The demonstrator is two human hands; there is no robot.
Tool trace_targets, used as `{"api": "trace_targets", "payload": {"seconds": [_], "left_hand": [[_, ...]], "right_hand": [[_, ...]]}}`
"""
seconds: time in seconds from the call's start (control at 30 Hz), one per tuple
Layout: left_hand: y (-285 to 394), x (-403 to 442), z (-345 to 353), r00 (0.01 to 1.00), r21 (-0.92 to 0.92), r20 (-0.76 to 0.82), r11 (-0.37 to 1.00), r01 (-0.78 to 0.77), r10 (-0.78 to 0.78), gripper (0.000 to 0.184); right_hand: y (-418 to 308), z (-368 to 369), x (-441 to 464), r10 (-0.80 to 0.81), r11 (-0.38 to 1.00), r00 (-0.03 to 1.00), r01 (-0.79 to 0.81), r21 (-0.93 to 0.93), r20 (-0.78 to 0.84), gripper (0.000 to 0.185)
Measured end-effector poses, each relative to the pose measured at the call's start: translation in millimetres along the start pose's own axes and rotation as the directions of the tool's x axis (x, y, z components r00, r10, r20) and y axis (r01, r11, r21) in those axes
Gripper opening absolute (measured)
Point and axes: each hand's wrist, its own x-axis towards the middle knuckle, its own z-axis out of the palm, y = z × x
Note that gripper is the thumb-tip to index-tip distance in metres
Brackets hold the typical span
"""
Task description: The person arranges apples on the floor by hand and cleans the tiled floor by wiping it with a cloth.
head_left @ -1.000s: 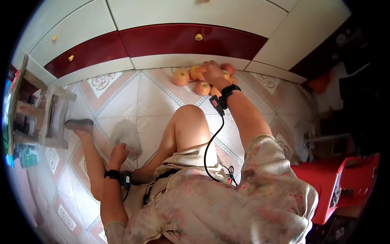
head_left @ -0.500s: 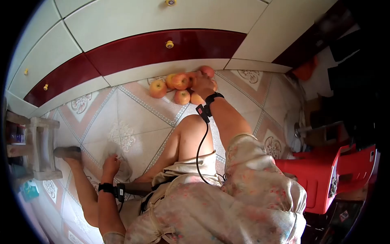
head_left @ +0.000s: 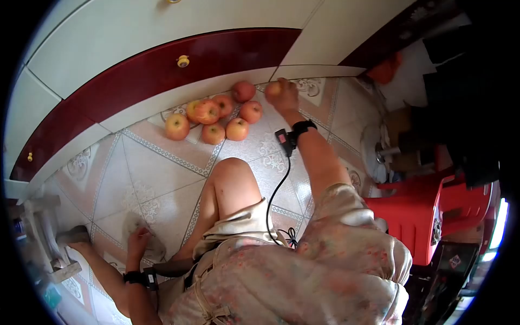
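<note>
Left of the apple pile [head_left: 207, 111], the left hand [head_left: 140, 237] is hanging, fingers loosely curled, any hold unclear. A bump could be setting the pile rolling. Right of it, the right hand [head_left: 285, 98] is holding one apple [head_left: 273, 88], fingers bent around it; a slack grip could be dropping it.

The right hand [head_left: 287, 99] is blurred and covers part of the apple [head_left: 272, 90] in its grasp; the fingers' undersides are out of sight. In the pile, a yellowish apple [head_left: 191, 110] is partly hidden by the front apple [head_left: 207, 111]. The left hand [head_left: 138, 241] is smeared, its fingers hard to separate, and whether it touches the grey patch [head_left: 157, 250] cannot be told. The top edge cuts a knob [head_left: 173, 1]; the bottom edge crops the shirt [head_left: 292, 287]. The chair [head_left: 403, 216] holds bits [head_left: 436, 230] too small to identify. The stool [head_left: 47, 238] blurs into the rim.
</note>
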Motion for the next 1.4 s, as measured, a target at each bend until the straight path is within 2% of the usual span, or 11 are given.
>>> {"api": "trace_targets", "payload": {"seconds": [0.13,0.27,0.33,0.43,0.63,0.73,0.83,1.0,1.1,1.2,1.4], "left_hand": [[17.3,-41.9,-44.4,0.998,-0.075,-0.055,0.997,0.027,-0.031,0.034],[23.9,-125.8,-95.7,0.932,-0.357,-0.015,0.872,0.334,-0.363,0.034],[17.1,-172.8,-116.5,0.904,-0.268,-0.003,0.871,0.411,-0.427,0.035],[55.2,-212.9,-113.3,0.877,-0.53,0.024,0.737,0.418,-0.48,0.034],[176.1,-153.0,-87.5,0.954,-0.519,0.227,0.804,0.29,-0.197,0.035],[223.6,-110.3,-72.6,0.925,-0.6,0.325,0.713,0.362,-0.197,0.036],[231.1,-71.4,-60.0,0.911,-0.528,0.405,0.795,0.297,-0.071,0.036],[244.4,6.2,-28.2,0.964,-0.485,0.262,0.87,0.089,0.047,0.035],[204.8,56.8,7.7,0.989,-0.384,0.13,0.923,-0.009,0.064,0.038],[144.0,92.8,49.7,0.96,0.218,-0.072,0.944,-0.25,0.271,0.056],[119.4,95.9,82.9,1.0,0.573,-0.023,0.819,0.007,0.007,0.088]], "right_hand": [[24.7,12.9,4.7,0.099,0.994,0.989,-0.094,-0.053,0.111,0.066],[32.1,38.7,14.8,0.157,0.983,0.967,-0.134,-0.124,0.203,0.071],[39.5,51.3,20.7,0.126,0.989,0.967,-0.104,-0.109,0.222,0.071],[42.6,66.8,28.9,0.126,0.986,0.967,-0.097,-0.138,0.221,0.07],[42.0,90.4,30.6,0.107,0.986,0.965,-0.071,-0.154,0.24,0.075],[36.4,87.4,28.9,0.08,0.988,0.961,-0.041,-0.152,0.266,0.075],[48.0,81.8,28.7,-0.029,0.999,0.973,0.033,-0.013,0.229,0.062],[53.3,66.7,-2.8,-0.296,0.935,0.954,0.281,0.214,0.039,0.047],[12.2,52.0,-52.9,-0.137,0.979,0.977,0.108,0.175,0.162,0.047],[2.0,76.6,-67.1,0.083,0.989,0.948,-0.115,0.089,0.307,0.066],[-15.5,85.7,-66.1,0.151,0.978,0.959,-0.181,0.107,0.239,0.079]]}}
